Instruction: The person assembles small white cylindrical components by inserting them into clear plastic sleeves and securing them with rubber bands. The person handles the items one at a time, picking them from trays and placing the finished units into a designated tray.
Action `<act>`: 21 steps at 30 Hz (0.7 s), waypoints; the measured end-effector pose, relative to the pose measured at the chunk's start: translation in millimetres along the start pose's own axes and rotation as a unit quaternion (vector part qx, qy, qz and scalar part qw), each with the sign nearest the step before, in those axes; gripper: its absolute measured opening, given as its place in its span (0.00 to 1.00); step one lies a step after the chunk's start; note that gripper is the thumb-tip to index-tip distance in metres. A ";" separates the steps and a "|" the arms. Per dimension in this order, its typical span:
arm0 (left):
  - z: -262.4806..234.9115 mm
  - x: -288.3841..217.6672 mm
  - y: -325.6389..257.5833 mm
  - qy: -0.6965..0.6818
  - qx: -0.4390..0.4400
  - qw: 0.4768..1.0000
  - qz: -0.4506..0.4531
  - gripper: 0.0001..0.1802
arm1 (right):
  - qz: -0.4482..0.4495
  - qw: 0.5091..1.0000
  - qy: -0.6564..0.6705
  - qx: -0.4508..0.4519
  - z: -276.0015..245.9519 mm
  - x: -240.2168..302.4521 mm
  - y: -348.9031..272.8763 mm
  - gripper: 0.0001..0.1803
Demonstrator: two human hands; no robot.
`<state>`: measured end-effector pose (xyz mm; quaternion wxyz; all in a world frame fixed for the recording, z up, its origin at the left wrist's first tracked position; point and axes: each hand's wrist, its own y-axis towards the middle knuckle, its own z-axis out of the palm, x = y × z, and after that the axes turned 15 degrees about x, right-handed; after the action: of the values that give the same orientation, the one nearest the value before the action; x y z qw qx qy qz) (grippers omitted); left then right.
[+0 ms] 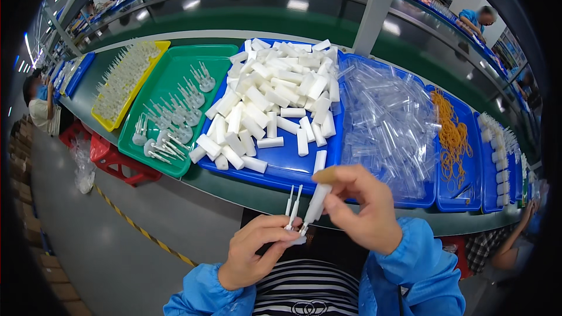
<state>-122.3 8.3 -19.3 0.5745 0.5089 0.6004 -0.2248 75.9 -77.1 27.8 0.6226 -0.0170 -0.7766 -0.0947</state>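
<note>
My left hand [257, 251] is closed on a small whitish base [298, 240] with thin upright white prongs [293, 203], low in front of my body. My right hand [366, 210], with a tan cover on one finger, pinches a white foam piece [317, 203] directly above the base. The foam's lower end meets a prong; my fingers hide part of the contact. Another white end [320, 161] shows beyond the covered finger; whether it belongs to the same piece I cannot tell. Just beyond my hands, a blue tray [281, 179] carries a heap of white foam blocks [275, 88].
Left of the foam stand a green tray [193, 55] of pronged bases and a yellow tray [108, 124] of similar parts. Rightward are clear plastic tubes [386, 129], orange rubber bands [451, 134] and white pieces [500, 158] in blue trays. A metal post [374, 14] rises behind. Co-workers sit farther off.
</note>
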 end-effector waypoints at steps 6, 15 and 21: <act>-1.6 8.0 -0.9 0.085 -0.079 0.990 0.077 0.18 | -0.098 0.988 -0.100 0.060 21.9 2.2 -10.3 0.11; -15.7 17.0 -11.6 0.169 -0.115 0.976 0.068 0.19 | -0.162 0.869 -0.461 0.078 3.5 -18.2 92.3 0.08; -16.2 19.8 -21.3 0.212 -0.133 0.967 0.055 0.23 | -0.131 0.750 -0.635 0.133 23.2 -35.5 114.9 0.05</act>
<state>-144.8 21.1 -40.3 0.5084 0.4960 0.7039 0.0024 78.1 42.8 3.1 -0.0366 0.1118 -0.9923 -0.0381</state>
